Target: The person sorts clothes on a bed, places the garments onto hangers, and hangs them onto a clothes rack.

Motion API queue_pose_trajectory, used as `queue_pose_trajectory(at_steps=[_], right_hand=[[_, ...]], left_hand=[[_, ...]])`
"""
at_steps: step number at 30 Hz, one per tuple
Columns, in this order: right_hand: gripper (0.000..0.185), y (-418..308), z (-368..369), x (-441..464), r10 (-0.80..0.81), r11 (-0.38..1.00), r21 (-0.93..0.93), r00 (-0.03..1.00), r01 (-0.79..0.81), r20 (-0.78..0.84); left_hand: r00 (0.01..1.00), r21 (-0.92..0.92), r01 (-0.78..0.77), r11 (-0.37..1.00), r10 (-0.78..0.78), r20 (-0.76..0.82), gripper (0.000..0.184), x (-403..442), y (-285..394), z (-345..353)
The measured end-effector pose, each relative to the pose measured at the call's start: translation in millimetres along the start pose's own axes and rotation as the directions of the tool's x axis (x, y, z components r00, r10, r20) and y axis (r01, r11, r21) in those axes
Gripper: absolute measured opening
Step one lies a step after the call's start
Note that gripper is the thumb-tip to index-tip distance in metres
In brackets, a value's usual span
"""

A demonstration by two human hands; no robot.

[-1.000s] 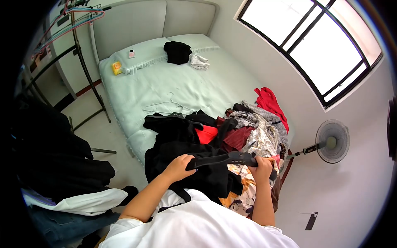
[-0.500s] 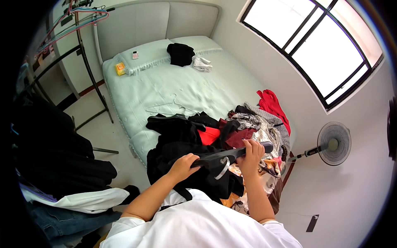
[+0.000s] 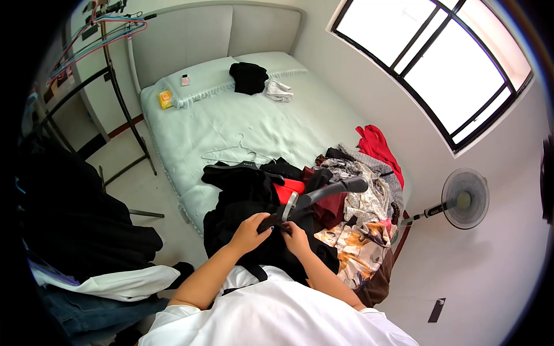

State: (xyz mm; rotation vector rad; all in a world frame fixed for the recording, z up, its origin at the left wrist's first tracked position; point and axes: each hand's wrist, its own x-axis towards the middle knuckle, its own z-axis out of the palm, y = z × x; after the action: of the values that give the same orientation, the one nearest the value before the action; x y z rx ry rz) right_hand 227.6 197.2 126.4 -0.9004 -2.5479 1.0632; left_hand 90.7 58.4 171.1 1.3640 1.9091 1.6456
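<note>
Left hand [image 3: 249, 233] gripping near-left end of dark hanger [image 3: 329, 192], right hand [image 3: 295, 239] pinching beside it. Hanger over black clothes [image 3: 236, 216], far end pointing right; open bed [image 3: 213, 127] beyond, pile reaching bed's right edge.

The dark hanger [image 3: 333, 191] presented as smooth plastic with a slight sheen; its flat hook [image 3: 291, 204] showed a bright metallic finish. Black garments [image 3: 248, 193] at the bed's near edge were of matt cloth. The floral garment [image 3: 359, 249], toward the near right corner, was smooth cloth with a soft, satin-like sheen. The bed cover [image 3: 213, 130] was pale, lightly creased cloth; the headboard [image 3: 179, 43], at the far edge, appeared smooth and matt, its material not determinable.
</note>
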Motion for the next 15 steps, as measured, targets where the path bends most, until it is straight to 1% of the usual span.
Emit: queue_pose_trajectory(at_steps=[1, 2, 3, 4, 6, 7, 8, 9, 10, 11, 12, 13, 14, 15], right_hand=[[0.033, 11, 3, 8, 0.078, 0.986, 0.145, 0.997, -0.078, 0.003], [0.028, 21, 5, 14, 0.151, 0.947, 0.285, 0.988, -0.151, 0.019], [0.02, -7, -12, 14, 0.37, 0.781, 0.506, 0.924, -0.367, 0.098], [0.023, -5, -18, 18, 0.436, 0.554, 0.689, 0.868, -0.467, 0.238], [0.027, -8, -31, 23, 0.528, 0.432, 0.708, 0.793, -0.559, 0.304], [0.031, -27, -39, 22, 0.551, 0.422, 0.716, 0.785, -0.556, 0.284], [0.03, -33, -42, 23, 0.584, 0.418, 0.723, 0.772, -0.55, 0.249], [0.03, -29, -44, 25, 0.578, 0.388, 0.752, 0.776, -0.533, 0.251], [0.029, -20, -46, 27, 0.572, 0.355, 0.78, 0.78, -0.515, 0.254], [0.024, -8, -44, 32, 0.621, 0.249, 0.826, 0.738, -0.506, 0.264], [0.024, 7, -42, 35, 0.621, 0.249, 0.826, 0.738, -0.506, 0.265], [0.021, 20, -43, 37, 0.636, 0.083, 0.852, 0.686, -0.516, 0.354], [0.018, 33, -42, 39, 0.633, -0.085, 0.855, 0.635, -0.512, 0.443], [0.015, 31, -44, 38, 0.674, -0.088, 0.868, 0.613, -0.488, 0.413]], left_hand=[[1.0, 0.001, -0.001, 1.0, 0.001, 0.0, 0.032, 0, -2, -1], [0.999, 0.043, 0.031, 0.999, -0.033, 0.034, 0.032, 0, -6, -4], [0.996, 0.086, 0.064, 0.994, -0.07, 0.063, 0.032, -1, -9, -6], [0.996, 0.087, 0.067, 0.994, -0.072, 0.055, 0.032, -2, -10, -7], [0.999, 0.087, 0.05, 0.995, -0.051, 0.017, 0.031, -4, -14, -6], [0.999, 0.087, 0.05, 0.995, -0.052, 0.013, 0.031, -5, -17, -4], [0.996, 0.087, 0.081, 0.993, -0.084, 0.032, 0.032, -6, -21, -1], [0.992, 0.089, 0.112, 0.99, -0.117, 0.052, 0.032, -6, -23, 0], [0.992, 0.089, 0.113, 0.99, -0.118, 0.049, 0.032, -6, -23, -1], [0.987, 0.132, 0.136, 0.982, -0.146, 0.066, 0.034, -6, -22, -1], [0.981, 0.176, 0.157, 0.972, -0.174, 0.083, 0.035, -6, -22, -2], [0.981, 0.176, 0.157, 0.972, -0.173, 0.084, 0.035, -7, -21, -2], [0.978, 0.211, 0.141, 0.967, -0.169, 0.125, 0.037, -8, -21, -3], [0.972, 0.245, 0.123, 0.962, -0.167, 0.167, 0.039, -8, -21, -3]])
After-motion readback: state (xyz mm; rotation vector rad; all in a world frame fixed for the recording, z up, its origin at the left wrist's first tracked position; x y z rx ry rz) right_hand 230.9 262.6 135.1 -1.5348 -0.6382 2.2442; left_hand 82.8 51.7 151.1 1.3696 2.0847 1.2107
